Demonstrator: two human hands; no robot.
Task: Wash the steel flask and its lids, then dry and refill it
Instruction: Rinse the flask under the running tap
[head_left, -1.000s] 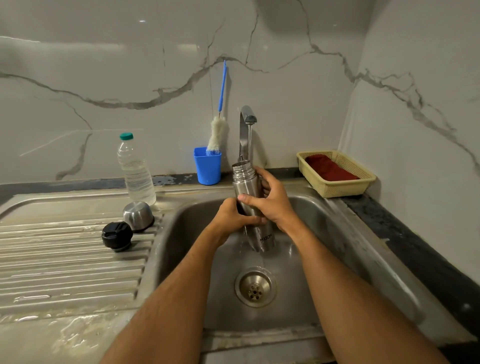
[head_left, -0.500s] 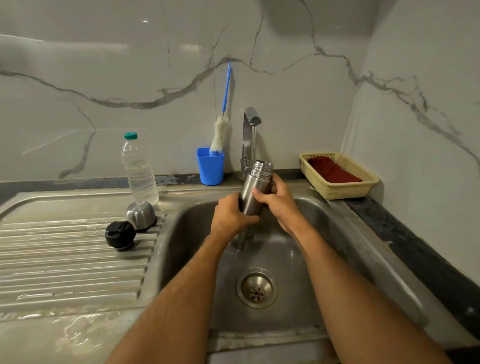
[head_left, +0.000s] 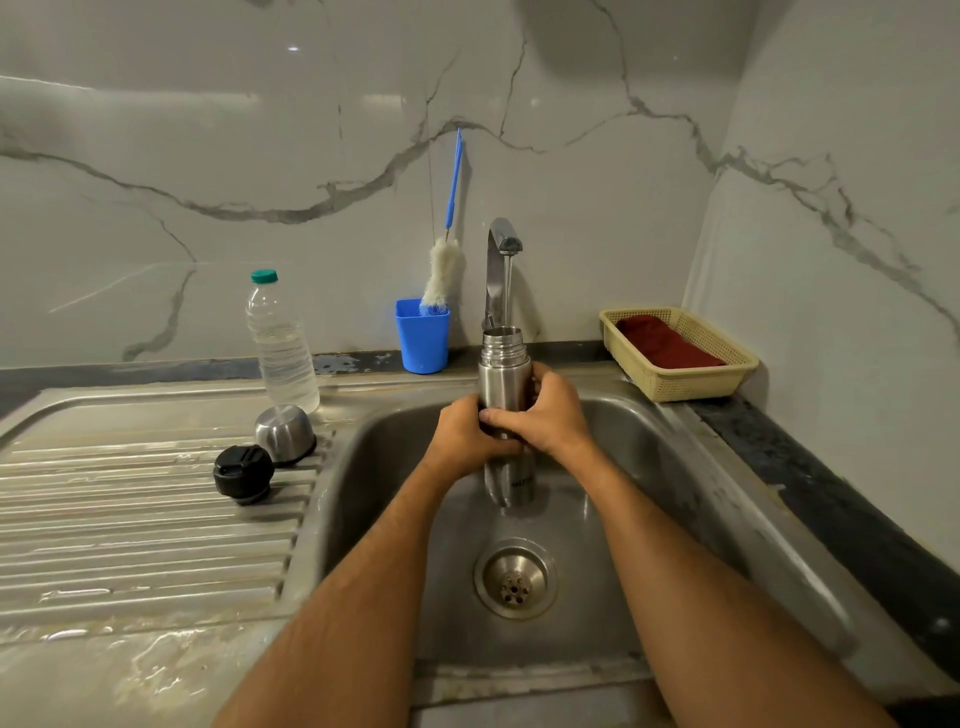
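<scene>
While both grips wrap the steel flask (head_left: 505, 379) upright over the sink (head_left: 675, 467), I log: left hand (head_left: 462, 436) and right hand (head_left: 545, 415) curled round its middle, open mouth under the tap (head_left: 501, 260). Left of grip: steel cap (head_left: 284, 434), black stopper (head_left: 243, 473), water bottle (head_left: 282, 343) part-filled, blue cup (head_left: 422, 338) holding brush (head_left: 444, 270). Right: basket (head_left: 685, 384) holding red cloth (head_left: 665, 343).
</scene>
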